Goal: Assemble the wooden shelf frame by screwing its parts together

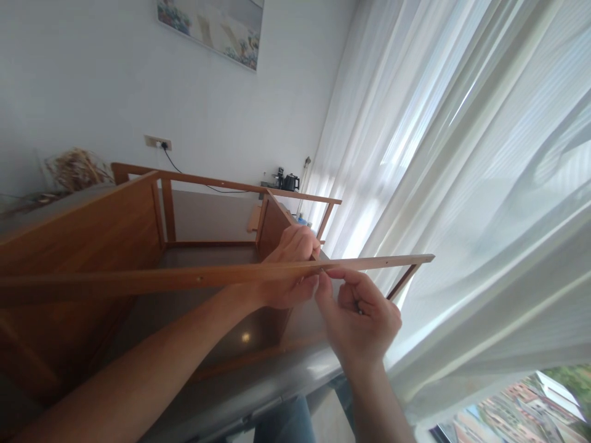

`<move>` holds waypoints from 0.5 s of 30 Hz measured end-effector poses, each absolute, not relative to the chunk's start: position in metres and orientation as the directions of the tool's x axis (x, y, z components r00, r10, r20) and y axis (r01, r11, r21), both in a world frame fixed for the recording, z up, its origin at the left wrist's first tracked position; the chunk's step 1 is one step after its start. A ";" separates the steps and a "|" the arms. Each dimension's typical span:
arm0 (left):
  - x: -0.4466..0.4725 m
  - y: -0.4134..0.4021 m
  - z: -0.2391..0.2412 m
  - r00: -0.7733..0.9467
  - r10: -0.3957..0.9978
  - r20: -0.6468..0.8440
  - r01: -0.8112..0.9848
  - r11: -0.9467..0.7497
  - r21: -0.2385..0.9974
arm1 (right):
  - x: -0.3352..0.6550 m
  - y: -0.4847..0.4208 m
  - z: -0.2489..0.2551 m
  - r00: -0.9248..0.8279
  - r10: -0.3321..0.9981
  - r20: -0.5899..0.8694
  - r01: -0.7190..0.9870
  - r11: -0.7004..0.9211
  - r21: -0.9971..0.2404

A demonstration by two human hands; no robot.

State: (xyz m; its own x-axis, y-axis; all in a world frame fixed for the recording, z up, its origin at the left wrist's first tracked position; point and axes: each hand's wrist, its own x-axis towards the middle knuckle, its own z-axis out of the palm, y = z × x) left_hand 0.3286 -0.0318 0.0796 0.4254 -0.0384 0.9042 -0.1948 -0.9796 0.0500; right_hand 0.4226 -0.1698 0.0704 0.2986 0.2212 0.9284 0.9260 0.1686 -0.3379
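Note:
A wooden frame's near rail (249, 274) runs across the view, with small holes along it. My left hand (290, 289) reaches under and behind this rail, its fingers closed around the wood where an inner wooden panel (277, 221) comes up to it. Just in front of the rail, my right hand (357, 307) is closed in a pinch of thumb and forefinger against the rail's face. Something tiny seems to be between these fingertips, too small to name. My left fingertips are partly hidden by the rail.
The frame's far rail (203, 179) runs along the white wall, and a large side panel (83, 227) stands at left. White curtains (429, 184) hang close on the right. Dried plants (78, 169), a socket with a plugged cable (158, 143) and a black kettle (291, 182) are beyond.

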 end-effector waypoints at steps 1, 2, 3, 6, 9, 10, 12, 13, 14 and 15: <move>0.329 -0.032 0.079 0.421 -0.040 0.906 -0.194 -0.980 0.047 | 0.422 -0.170 0.070 0.301 0.222 0.927 0.925 0.167 -0.341; 0.329 -0.032 0.079 0.418 -0.042 0.908 -0.193 -0.980 0.044 | 0.422 -0.170 0.070 0.305 0.224 0.926 0.924 0.165 -0.345; 0.330 -0.032 0.079 0.415 -0.045 0.909 -0.193 -0.980 0.039 | 0.422 -0.170 0.070 0.310 0.226 0.923 0.922 0.165 -0.350; 0.330 -0.031 0.079 0.412 -0.049 0.910 -0.196 -0.980 0.036 | 0.423 -0.170 0.069 0.324 0.239 0.915 0.914 0.170 -0.368; 0.330 -0.031 0.078 0.420 -0.045 0.907 -0.201 -0.979 0.045 | 0.424 -0.171 0.068 0.319 0.252 0.914 0.913 0.176 -0.368; 0.330 -0.030 0.078 0.422 -0.045 0.905 -0.202 -0.978 0.046 | 0.424 -0.172 0.068 0.313 0.255 0.915 0.914 0.182 -0.364; 0.330 -0.030 0.077 0.425 -0.046 0.904 -0.203 -0.978 0.046 | 0.424 -0.173 0.068 0.296 0.268 0.917 0.915 0.197 -0.353; 0.330 -0.029 0.077 0.423 -0.049 0.905 -0.205 -0.978 0.043 | 0.424 -0.173 0.069 0.288 0.275 0.917 0.915 0.203 -0.348; 0.330 -0.029 0.076 0.420 -0.048 0.906 -0.204 -0.978 0.043 | 0.424 -0.174 0.069 0.282 0.282 0.917 0.916 0.204 -0.345; 0.330 -0.029 0.076 0.420 -0.046 0.906 -0.202 -0.978 0.044 | 0.424 -0.174 0.070 0.282 0.291 0.914 0.916 0.202 -0.347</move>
